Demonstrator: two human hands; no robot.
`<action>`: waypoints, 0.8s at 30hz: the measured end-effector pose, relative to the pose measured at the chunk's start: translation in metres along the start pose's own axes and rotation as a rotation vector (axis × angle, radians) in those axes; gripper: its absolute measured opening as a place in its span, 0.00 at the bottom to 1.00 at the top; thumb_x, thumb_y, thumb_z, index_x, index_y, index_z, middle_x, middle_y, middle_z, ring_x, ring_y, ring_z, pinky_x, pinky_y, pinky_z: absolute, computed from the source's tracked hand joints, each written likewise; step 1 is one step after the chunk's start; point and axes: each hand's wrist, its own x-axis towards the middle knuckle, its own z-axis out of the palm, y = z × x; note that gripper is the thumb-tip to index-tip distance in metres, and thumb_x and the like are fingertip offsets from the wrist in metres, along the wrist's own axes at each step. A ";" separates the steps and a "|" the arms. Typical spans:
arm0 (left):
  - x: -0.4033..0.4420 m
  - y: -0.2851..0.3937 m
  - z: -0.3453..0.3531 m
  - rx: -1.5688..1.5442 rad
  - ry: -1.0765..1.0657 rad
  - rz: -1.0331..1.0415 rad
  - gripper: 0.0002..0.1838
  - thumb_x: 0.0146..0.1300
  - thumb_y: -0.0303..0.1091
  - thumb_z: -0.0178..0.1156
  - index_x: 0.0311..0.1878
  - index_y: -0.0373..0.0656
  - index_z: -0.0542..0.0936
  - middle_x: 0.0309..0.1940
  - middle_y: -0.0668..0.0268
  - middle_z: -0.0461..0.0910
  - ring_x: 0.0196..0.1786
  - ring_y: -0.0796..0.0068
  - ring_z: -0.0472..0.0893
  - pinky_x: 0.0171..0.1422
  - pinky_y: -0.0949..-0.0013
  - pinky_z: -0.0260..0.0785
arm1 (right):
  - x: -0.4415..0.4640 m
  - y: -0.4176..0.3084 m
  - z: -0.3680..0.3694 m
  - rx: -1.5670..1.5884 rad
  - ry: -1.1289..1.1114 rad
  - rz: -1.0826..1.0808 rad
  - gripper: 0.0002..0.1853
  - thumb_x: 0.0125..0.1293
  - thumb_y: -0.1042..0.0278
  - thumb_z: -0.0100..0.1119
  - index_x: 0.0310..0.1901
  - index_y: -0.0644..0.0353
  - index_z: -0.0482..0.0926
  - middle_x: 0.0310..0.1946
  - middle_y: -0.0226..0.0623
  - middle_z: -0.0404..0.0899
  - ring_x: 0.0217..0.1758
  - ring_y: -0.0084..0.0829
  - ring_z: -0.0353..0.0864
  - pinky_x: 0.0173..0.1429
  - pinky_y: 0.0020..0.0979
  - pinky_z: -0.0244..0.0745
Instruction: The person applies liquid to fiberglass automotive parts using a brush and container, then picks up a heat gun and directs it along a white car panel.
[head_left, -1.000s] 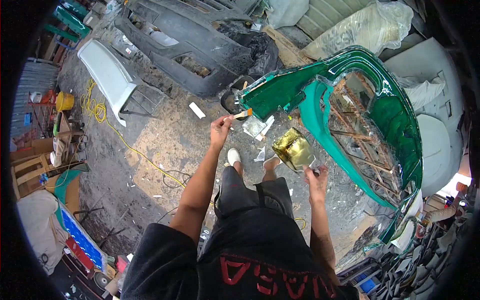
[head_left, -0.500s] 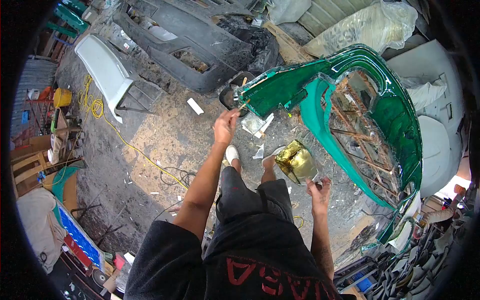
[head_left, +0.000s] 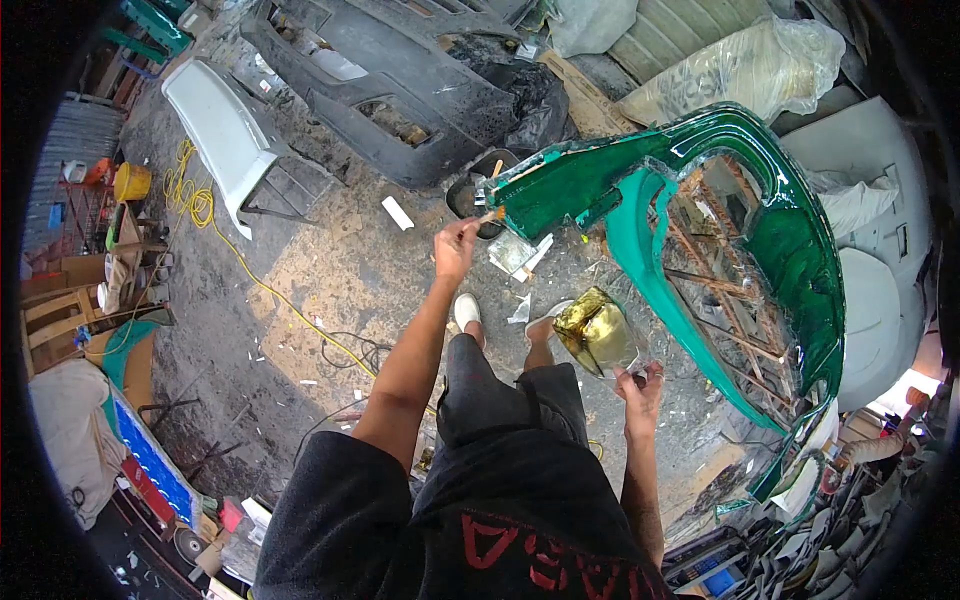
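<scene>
My left hand grips a small brush by its handle, its orange-tinted end at the narrow left tip of a glossy green moulded part. With its fingers pinched at one edge, my right hand holds a clear sheet or bag-like piece with shiny yellow-gold material on it; whether it is a container I cannot tell. The green part curves round to the right over a rusty frame. Below its left tip, white scraps lie on the floor.
A black tub stands beside the green tip. Dark bumpers lie at the top, a white panel rests on a stand at the left, and a yellow cable crosses the floor. Grey panels lean at the right.
My left hand and the brush have shifted slightly right and up since the first frame, then stayed near the green tip. My right hand with the yellow-gold piece has moved slightly down and right.
</scene>
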 end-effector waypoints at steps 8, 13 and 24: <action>-0.007 -0.004 0.018 -0.273 0.155 -0.314 0.14 0.59 0.38 0.59 0.36 0.33 0.83 0.20 0.68 0.78 0.22 0.83 0.71 0.27 0.77 0.63 | -0.009 -0.027 0.007 0.082 0.010 0.080 0.42 0.52 0.61 0.68 0.63 0.67 0.53 0.53 0.38 0.67 0.49 0.28 0.72 0.42 0.30 0.74; -0.011 -0.005 0.019 -0.402 0.254 -0.522 0.14 0.58 0.38 0.61 0.34 0.35 0.83 0.19 0.69 0.78 0.19 0.84 0.70 0.24 0.77 0.61 | -0.004 -0.018 0.003 -0.001 -0.024 0.017 0.42 0.52 0.61 0.68 0.62 0.67 0.54 0.55 0.40 0.65 0.49 0.29 0.72 0.43 0.30 0.74; -0.006 -0.024 0.017 -0.539 0.298 -0.581 0.13 0.59 0.38 0.61 0.29 0.36 0.81 0.19 0.69 0.77 0.17 0.85 0.68 0.22 0.78 0.59 | -0.009 -0.037 0.011 0.076 -0.001 0.013 0.40 0.49 0.64 0.72 0.58 0.73 0.58 0.47 0.46 0.72 0.49 0.33 0.74 0.53 0.32 0.70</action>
